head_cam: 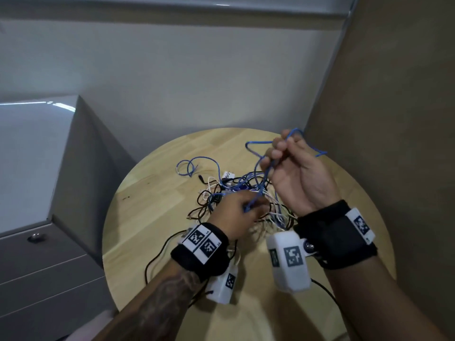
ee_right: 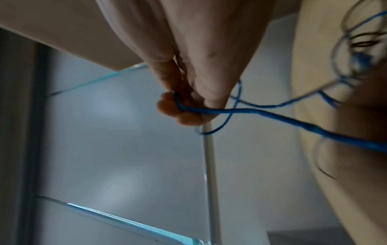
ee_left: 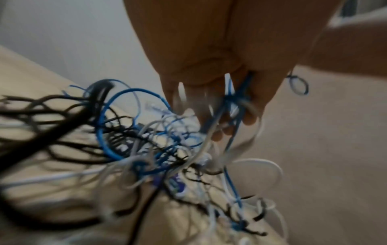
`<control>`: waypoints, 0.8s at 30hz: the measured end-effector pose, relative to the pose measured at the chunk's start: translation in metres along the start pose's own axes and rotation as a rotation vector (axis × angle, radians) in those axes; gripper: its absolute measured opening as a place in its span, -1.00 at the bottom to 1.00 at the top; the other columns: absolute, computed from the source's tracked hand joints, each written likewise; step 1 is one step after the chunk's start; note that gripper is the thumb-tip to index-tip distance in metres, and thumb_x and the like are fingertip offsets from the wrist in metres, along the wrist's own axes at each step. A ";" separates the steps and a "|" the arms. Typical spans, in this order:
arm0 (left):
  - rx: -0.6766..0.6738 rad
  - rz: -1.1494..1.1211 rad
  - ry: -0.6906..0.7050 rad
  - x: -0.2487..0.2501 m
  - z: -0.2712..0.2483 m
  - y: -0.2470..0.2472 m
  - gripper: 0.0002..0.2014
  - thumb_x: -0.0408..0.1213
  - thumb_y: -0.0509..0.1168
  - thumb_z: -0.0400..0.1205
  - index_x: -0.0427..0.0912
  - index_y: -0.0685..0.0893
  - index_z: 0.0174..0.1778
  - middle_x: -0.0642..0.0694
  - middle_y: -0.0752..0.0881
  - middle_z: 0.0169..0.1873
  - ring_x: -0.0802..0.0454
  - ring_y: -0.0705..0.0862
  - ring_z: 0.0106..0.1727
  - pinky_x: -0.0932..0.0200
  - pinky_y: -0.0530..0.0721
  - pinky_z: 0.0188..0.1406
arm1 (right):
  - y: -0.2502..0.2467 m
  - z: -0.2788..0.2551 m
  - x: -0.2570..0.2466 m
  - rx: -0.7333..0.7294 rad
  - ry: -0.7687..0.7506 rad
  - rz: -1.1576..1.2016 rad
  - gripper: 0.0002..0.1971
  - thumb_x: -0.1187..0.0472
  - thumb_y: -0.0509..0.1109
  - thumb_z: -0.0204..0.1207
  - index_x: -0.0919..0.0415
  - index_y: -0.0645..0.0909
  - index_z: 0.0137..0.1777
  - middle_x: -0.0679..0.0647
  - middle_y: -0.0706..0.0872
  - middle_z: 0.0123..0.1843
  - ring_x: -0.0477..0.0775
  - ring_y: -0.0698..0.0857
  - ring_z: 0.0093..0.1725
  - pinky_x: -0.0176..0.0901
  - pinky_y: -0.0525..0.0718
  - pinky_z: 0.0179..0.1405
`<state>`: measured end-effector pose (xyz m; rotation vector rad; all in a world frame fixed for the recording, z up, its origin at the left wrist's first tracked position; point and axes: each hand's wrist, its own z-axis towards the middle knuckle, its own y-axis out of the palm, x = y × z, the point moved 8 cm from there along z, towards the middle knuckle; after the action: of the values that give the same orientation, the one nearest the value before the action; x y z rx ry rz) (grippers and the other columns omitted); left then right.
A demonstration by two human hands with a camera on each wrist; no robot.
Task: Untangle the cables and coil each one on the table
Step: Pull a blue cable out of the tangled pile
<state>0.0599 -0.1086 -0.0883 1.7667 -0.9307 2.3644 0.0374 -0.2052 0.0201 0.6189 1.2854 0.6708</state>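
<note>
Pinching a thin blue cable (head_cam: pixel 261 168) between curled fingers (ee_right: pixel 167 106), the right hand (head_cam: pixel 299 173) holds it raised above the round pale wooden surface (head_cam: pixel 152 200). The cable runs down to the left hand (head_cam: pixel 236 215), whose fingers (ee_left: pixel 249 119) are curled around blue strands inside the tangled heap of black, white and blue cables (head_cam: pixel 231 190) lying mid-surface. A loose blue loop (head_cam: pixel 187 166) lies just beyond the heap.
</note>
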 end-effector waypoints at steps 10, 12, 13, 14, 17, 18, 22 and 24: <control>0.181 -0.014 -0.044 -0.012 0.003 -0.041 -0.77 -0.07 0.26 0.69 0.09 0.68 -0.29 0.17 0.59 -0.56 0.15 0.49 -0.55 0.12 0.48 -0.47 | -0.030 -0.008 -0.009 -0.066 -0.083 -1.281 -0.78 0.29 0.60 0.51 0.23 0.57 -0.06 -0.16 0.76 -0.22 -0.19 0.47 -0.43 -0.39 0.46 -0.34; 0.193 -0.033 -0.048 -0.010 0.004 -0.041 -0.76 -0.08 0.25 0.68 0.08 0.66 -0.31 0.13 0.56 -0.59 0.08 0.47 -0.56 0.04 0.49 -0.50 | -0.036 -0.012 0.021 -0.192 0.041 -1.506 -0.78 0.18 0.65 0.46 0.15 0.66 -0.03 -0.15 0.74 -0.23 -0.24 0.53 -0.42 -0.43 0.43 -0.35; 0.199 -0.031 -0.056 -0.011 0.004 -0.041 -0.76 -0.09 0.25 0.68 0.07 0.66 -0.32 0.11 0.56 -0.59 0.06 0.48 -0.56 -0.01 0.52 -0.52 | -0.039 -0.011 0.029 -0.221 0.076 -1.609 -0.82 0.11 0.63 0.47 0.08 0.69 -0.05 -0.12 0.72 -0.24 -0.25 0.57 -0.37 -0.37 0.44 -0.32; 0.208 -0.030 -0.067 -0.012 0.003 -0.042 -0.77 -0.11 0.27 0.67 0.07 0.67 -0.32 0.09 0.57 -0.58 0.04 0.50 -0.56 -0.05 0.56 -0.52 | -0.039 -0.011 0.032 -0.251 0.106 -1.679 -0.85 0.07 0.60 0.49 0.06 0.70 -0.10 -0.08 0.68 -0.27 -0.23 0.57 -0.34 -0.29 0.45 -0.30; 0.216 -0.111 -0.084 -0.015 0.002 -0.043 -0.88 -0.23 0.39 0.59 0.01 0.69 -0.27 -0.05 0.63 -0.57 -0.02 0.58 -0.57 -0.03 0.62 -0.47 | -0.033 -0.008 0.026 -0.266 0.075 -1.774 -0.81 0.08 0.48 0.61 0.14 0.68 -0.20 -0.04 0.61 -0.37 -0.15 0.51 -0.37 -0.13 0.45 -0.30; 0.209 -0.144 -0.085 -0.015 0.002 -0.043 -0.92 -0.22 0.44 0.56 -0.01 0.69 -0.23 -0.15 0.62 -0.56 -0.04 0.58 -0.56 0.00 0.61 -0.45 | -0.031 -0.007 0.016 -0.217 0.022 -1.728 -0.79 0.10 0.44 0.65 0.14 0.66 -0.20 -0.05 0.59 -0.38 -0.16 0.50 -0.38 -0.12 0.46 -0.29; 0.225 -0.188 -0.063 -0.018 0.003 -0.048 -0.70 0.07 0.57 0.32 0.08 0.67 -0.15 -0.06 0.56 -0.52 -0.03 0.55 -0.47 0.05 0.54 -0.36 | -0.028 -0.006 -0.013 -0.064 -0.130 -1.458 -0.70 0.01 0.31 0.71 0.19 0.58 -0.19 0.28 0.60 -0.28 0.10 0.52 -0.31 0.05 0.54 -0.22; 0.187 -0.176 -0.065 -0.021 0.001 -0.044 -0.60 0.12 0.57 0.27 0.14 0.64 -0.06 -0.02 0.60 -0.50 -0.01 0.57 -0.47 0.06 0.57 -0.38 | -0.027 -0.005 -0.024 0.018 -0.186 -1.369 -0.69 0.00 0.25 0.71 0.17 0.53 -0.21 0.19 0.63 -0.31 0.17 0.56 -0.33 0.13 0.62 -0.22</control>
<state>0.0846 -0.0670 -0.0876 1.9112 -0.5481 2.3621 0.0316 -0.2408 0.0144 -0.2565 1.2167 -0.5217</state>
